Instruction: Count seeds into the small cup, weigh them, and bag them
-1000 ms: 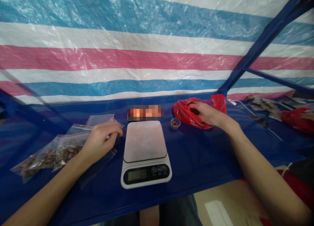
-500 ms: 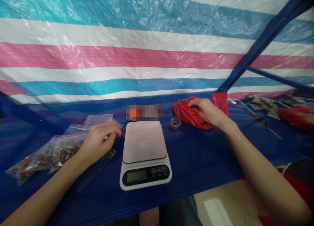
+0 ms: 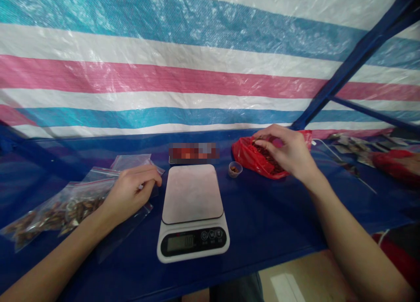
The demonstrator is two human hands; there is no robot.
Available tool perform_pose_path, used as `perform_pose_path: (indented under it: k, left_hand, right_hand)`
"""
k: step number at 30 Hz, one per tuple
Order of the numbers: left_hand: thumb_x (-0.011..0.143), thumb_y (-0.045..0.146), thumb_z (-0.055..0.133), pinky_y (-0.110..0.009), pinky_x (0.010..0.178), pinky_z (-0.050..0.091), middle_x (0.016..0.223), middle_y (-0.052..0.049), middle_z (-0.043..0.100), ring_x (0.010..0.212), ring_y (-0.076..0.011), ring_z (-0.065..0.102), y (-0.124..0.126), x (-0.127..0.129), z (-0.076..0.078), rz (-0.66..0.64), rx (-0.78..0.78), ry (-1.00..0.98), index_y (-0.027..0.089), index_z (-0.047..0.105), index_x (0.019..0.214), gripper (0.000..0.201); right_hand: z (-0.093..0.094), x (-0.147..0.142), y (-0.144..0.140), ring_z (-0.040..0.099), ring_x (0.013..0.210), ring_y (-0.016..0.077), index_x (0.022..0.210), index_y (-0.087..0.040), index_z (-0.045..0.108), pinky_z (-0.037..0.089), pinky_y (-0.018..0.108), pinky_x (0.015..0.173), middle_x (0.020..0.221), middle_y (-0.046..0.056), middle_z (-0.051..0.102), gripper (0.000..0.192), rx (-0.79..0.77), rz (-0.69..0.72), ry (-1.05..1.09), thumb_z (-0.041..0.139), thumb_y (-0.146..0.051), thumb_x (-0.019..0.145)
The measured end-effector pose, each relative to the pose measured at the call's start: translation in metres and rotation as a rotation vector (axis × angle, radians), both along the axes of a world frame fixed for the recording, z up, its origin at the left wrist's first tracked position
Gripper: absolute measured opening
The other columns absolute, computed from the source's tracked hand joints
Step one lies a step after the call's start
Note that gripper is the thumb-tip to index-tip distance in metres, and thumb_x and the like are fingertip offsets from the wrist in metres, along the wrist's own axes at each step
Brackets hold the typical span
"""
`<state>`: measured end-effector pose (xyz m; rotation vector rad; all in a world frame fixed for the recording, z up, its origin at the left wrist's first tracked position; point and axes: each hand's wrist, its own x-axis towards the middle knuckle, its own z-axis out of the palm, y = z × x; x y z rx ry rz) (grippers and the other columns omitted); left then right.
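A white digital kitchen scale (image 3: pixel 192 212) with a bare pan stands in the middle of the blue table (image 3: pixel 269 219). My left hand (image 3: pixel 131 192) rests on a clear zip bag (image 3: pixel 131 219) just left of the scale, fingers curled and pinching its edge. My right hand (image 3: pixel 288 151) hovers over an open red plastic bag (image 3: pixel 254 155) at the back right, fingers bent over the brown pieces inside. A small cup (image 3: pixel 235 169) with brown pieces stands between the scale and the red bag.
Several filled clear zip bags (image 3: pixel 59 212) lie at the left, with empty ones (image 3: pixel 131 161) behind. A striped tarp (image 3: pixel 164 74) walls off the back. Another red bag (image 3: pixel 390 160) and small packets (image 3: pixel 354 144) lie at the far right. The table's front edge runs below the scale.
My right hand has lifted out of the red bag and now hovers higher over its opening. The left hand has hardly moved. The camera has tilted slightly.
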<state>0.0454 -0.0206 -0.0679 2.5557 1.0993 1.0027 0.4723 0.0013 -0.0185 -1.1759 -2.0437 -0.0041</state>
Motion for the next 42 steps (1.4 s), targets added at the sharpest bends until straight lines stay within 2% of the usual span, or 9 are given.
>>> perform_pose_path:
  k: [4, 7, 14, 20, 26, 31, 36, 39, 42]
  left_hand:
    - [0.096, 0.008, 0.047, -0.022, 0.066, 0.046, 0.073, 0.003, 0.068, 0.067, -0.0110, 0.065, 0.001, -0.003, -0.004, -0.003, -0.020, 0.003, 0.020, 0.068, 0.072, 0.033]
    - [0.096, 0.008, 0.047, -0.023, 0.066, 0.046, 0.073, 0.003, 0.068, 0.068, -0.0111, 0.064, 0.002, -0.003, -0.006, -0.005, -0.014, -0.011, 0.020, 0.068, 0.073, 0.033]
    - [0.094, 0.008, 0.047, -0.023, 0.064, 0.047, 0.071, 0.003, 0.068, 0.066, -0.0117, 0.065, 0.001, 0.001, 0.000, -0.005, 0.000, 0.000, 0.020, 0.068, 0.071, 0.033]
    - [0.095, 0.011, 0.047, -0.026, 0.067, 0.048, 0.075, 0.001, 0.071, 0.069, -0.0144, 0.067, 0.001, -0.001, -0.003, 0.003, -0.023, -0.003, 0.022, 0.069, 0.073, 0.033]
    - [0.095, 0.012, 0.047, -0.025, 0.066, 0.048, 0.074, 0.001, 0.071, 0.069, -0.0144, 0.067, 0.002, -0.001, -0.002, 0.006, -0.034, 0.019, 0.021, 0.069, 0.073, 0.033]
    - [0.095, 0.011, 0.046, -0.024, 0.067, 0.048, 0.074, 0.001, 0.070, 0.069, -0.0133, 0.066, 0.002, -0.002, -0.003, 0.010, -0.041, 0.031, 0.020, 0.069, 0.072, 0.033]
    - [0.096, 0.011, 0.046, -0.026, 0.067, 0.046, 0.075, 0.002, 0.069, 0.070, -0.0139, 0.065, 0.002, -0.005, -0.009, 0.008, -0.050, 0.020, 0.021, 0.067, 0.074, 0.033]
    - [0.096, 0.010, 0.046, -0.026, 0.068, 0.047, 0.074, 0.002, 0.068, 0.070, -0.0136, 0.065, 0.001, -0.004, -0.007, 0.012, -0.056, 0.015, 0.021, 0.068, 0.074, 0.033]
    - [0.095, 0.009, 0.045, -0.025, 0.067, 0.047, 0.072, 0.002, 0.068, 0.069, -0.0129, 0.066, 0.000, -0.001, -0.002, 0.013, -0.056, 0.009, 0.020, 0.068, 0.072, 0.034]
  right_hand:
    - [-0.011, -0.034, -0.012, 0.072, 0.097, 0.0217, 0.107, -0.021, 0.075, 0.056, 0.032, 0.088, 0.105, 0.008, 0.075, 0.014, -0.173, 0.337, -0.133, 0.061, -0.020, 0.106]
    - [-0.018, -0.045, -0.015, 0.070, 0.094, 0.0201, 0.110, -0.019, 0.075, 0.054, 0.030, 0.085, 0.104, 0.008, 0.072, 0.018, -0.242, 0.413, -0.195, 0.058, -0.019, 0.107]
    - [-0.011, -0.037, -0.014, 0.070, 0.100, 0.0212, 0.111, -0.019, 0.076, 0.054, 0.031, 0.090, 0.111, 0.010, 0.071, 0.019, -0.226, 0.366, -0.200, 0.058, -0.021, 0.107]
    - [-0.008, -0.036, -0.015, 0.071, 0.101, 0.0222, 0.105, -0.019, 0.077, 0.054, 0.033, 0.090, 0.110, 0.010, 0.071, 0.016, -0.217, 0.366, -0.196, 0.061, -0.021, 0.106]
    - [-0.005, -0.036, -0.016, 0.072, 0.098, 0.0220, 0.103, -0.018, 0.077, 0.056, 0.032, 0.088, 0.106, 0.010, 0.074, 0.015, -0.192, 0.360, -0.196, 0.062, -0.020, 0.105]
    - [-0.007, -0.024, -0.011, 0.075, 0.088, 0.0209, 0.099, -0.018, 0.077, 0.056, 0.030, 0.082, 0.097, 0.008, 0.080, 0.017, -0.124, 0.276, -0.185, 0.062, -0.015, 0.103]
    - [-0.018, -0.008, -0.003, 0.078, 0.086, 0.0217, 0.102, -0.021, 0.080, 0.056, 0.030, 0.081, 0.098, 0.005, 0.083, 0.008, -0.330, 0.216, -0.351, 0.075, -0.022, 0.096]
    - [-0.026, -0.003, -0.002, 0.079, 0.092, 0.0231, 0.109, -0.024, 0.081, 0.057, 0.030, 0.084, 0.106, 0.004, 0.084, 0.019, -0.438, 0.187, -0.412, 0.082, -0.024, 0.090]
    - [-0.030, -0.001, -0.003, 0.080, 0.090, 0.0232, 0.104, -0.025, 0.083, 0.057, 0.030, 0.081, 0.105, 0.003, 0.084, 0.020, -0.474, 0.180, -0.445, 0.083, -0.018, 0.085]
